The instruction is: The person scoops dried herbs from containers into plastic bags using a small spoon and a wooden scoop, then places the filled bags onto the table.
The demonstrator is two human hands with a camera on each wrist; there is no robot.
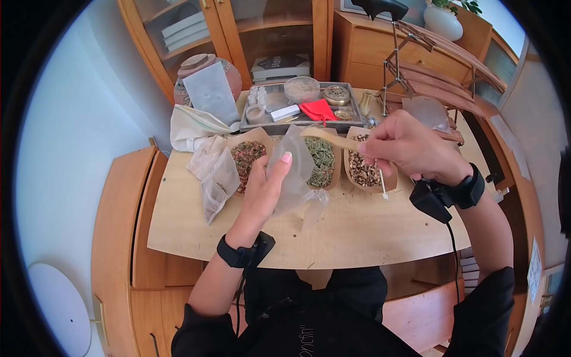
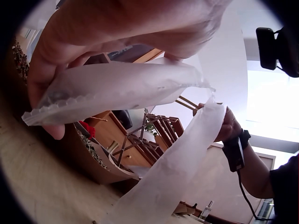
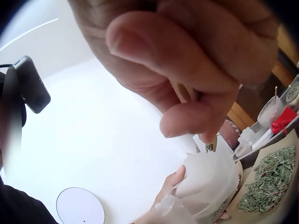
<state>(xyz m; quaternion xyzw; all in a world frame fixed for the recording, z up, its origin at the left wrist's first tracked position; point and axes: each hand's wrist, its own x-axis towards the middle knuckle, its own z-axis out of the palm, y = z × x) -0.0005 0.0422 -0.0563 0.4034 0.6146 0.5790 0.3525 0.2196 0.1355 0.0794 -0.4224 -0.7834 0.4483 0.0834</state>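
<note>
My left hand point(image 1: 262, 187) holds a translucent frosted pouch point(image 1: 291, 172) upright, its mouth spread apart, above the front of the table. Between the thumb and fingers of my right hand point(image 1: 407, 146) are slim wooden tongs point(image 1: 339, 140). Their tips reach the pouch's mouth with a few green herb bits point(image 3: 209, 147) at the end. Two parallel prongs of the tongs point(image 2: 187, 102) show in the left wrist view. Behind the pouch lies a paper tray of dried green herb point(image 1: 322, 163). Below my right hand is a paper tray of brown chopped pieces point(image 1: 363, 172).
A third paper tray holds reddish dried petals point(image 1: 247, 157), beside filled clear bags point(image 1: 217, 184) on the left. At the back, a grey tray point(image 1: 279, 127) carries a bowl point(image 1: 301, 89), a red pouch point(image 1: 318, 110) and small containers. A folding wooden rack point(image 1: 434, 80) stands back right.
</note>
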